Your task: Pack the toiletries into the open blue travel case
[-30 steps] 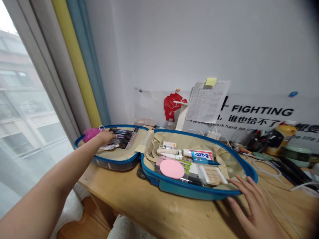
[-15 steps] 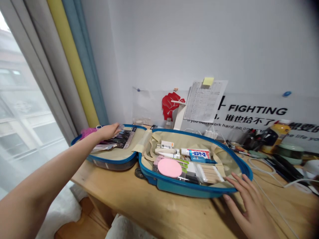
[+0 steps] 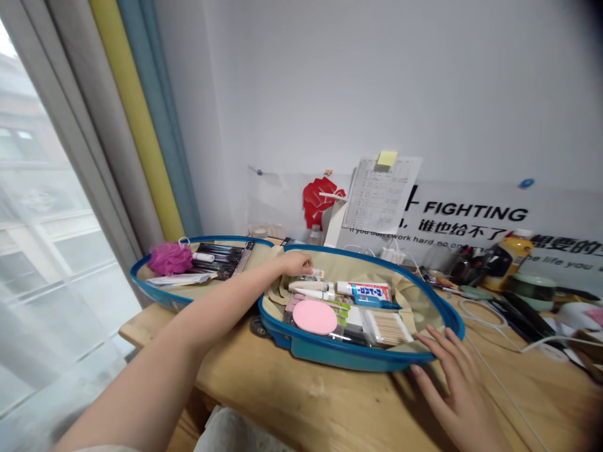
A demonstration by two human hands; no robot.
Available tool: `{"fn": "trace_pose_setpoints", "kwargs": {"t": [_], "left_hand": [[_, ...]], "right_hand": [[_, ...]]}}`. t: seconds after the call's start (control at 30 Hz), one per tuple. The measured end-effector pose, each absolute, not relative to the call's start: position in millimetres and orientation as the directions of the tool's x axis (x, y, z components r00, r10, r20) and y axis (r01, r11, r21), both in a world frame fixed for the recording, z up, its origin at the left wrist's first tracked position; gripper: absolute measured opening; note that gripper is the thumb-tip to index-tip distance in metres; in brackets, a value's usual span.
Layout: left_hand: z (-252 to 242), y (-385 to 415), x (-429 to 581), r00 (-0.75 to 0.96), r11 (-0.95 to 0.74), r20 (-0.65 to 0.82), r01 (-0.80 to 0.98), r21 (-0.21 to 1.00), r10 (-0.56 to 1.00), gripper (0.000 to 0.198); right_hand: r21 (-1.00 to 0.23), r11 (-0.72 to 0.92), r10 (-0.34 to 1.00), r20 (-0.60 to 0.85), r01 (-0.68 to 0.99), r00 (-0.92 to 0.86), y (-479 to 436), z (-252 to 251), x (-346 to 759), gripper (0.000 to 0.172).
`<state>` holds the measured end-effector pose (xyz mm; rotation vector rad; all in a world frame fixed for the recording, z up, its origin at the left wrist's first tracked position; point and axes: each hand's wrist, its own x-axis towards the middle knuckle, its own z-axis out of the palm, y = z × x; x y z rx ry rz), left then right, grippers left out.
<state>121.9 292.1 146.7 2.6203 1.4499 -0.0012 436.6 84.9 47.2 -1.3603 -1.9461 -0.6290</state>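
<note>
A blue-rimmed suitcase (image 3: pixel 362 358) lies open, its halves side by side. My left hand (image 3: pixel 296 263) reaches into the right half, fingers curled down at a small white box (image 3: pixel 315 274) with an orange mark; its fingertips are partly hidden. Near it lie white tubes (image 3: pixel 311 292), a toothpaste box (image 3: pixel 365 290), a blue tube (image 3: pixel 377 302), a round pink puff (image 3: pixel 315 316) and a pack of cotton swabs (image 3: pixel 389 328). My right hand (image 3: pixel 456 376) rests at the right rim, fingers spread. In the left half are a purple bath puff (image 3: pixel 170 258) and a pack of dark brushes (image 3: pixel 228 258).
The suitcase stands on a wooden table (image 3: pixel 320 402). To the right are a yellow bottle (image 3: pixel 509 260), a green-lidded jar (image 3: pixel 532 290) and a white cable (image 3: pixel 499 336). Papers (image 3: pixel 382 194) hang behind; a curtain (image 3: pixel 127 125) and window are at left.
My left hand has moved right, from above the suitcase's left half to the small white box in the right half. A white tube now shows beside the bath puff. My right hand stays at the rim.
</note>
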Motion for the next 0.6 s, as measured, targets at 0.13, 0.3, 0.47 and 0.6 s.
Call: {"fn": "trace_pose_setpoints", "kwargs": {"t": [0.13, 0.3, 0.47, 0.6], "left_hand": [[132, 301, 124, 0.507, -0.496, -0.123, 0.861, 0.111, 0.853, 0.033], [124, 304, 123, 0.507, -0.495, -0.158, 0.862, 0.113, 0.847, 0.032], [122, 304, 123, 0.512, -0.495, -0.174, 0.859, 0.130, 0.841, 0.029], [120, 305, 122, 0.516, -0.495, -0.158, 0.855, 0.157, 0.842, 0.027]], "right_hand": [[-0.008, 0.337, 0.622, 0.752, 0.941, -0.217, 85, 47, 437, 0.042], [-0.025, 0.337, 0.630, 0.749, 0.941, -0.205, 86, 44, 439, 0.044], [-0.015, 0.344, 0.618, 0.756, 0.939, -0.214, 85, 45, 437, 0.042], [-0.012, 0.336, 0.627, 0.749, 0.942, -0.214, 85, 47, 437, 0.041]]}}
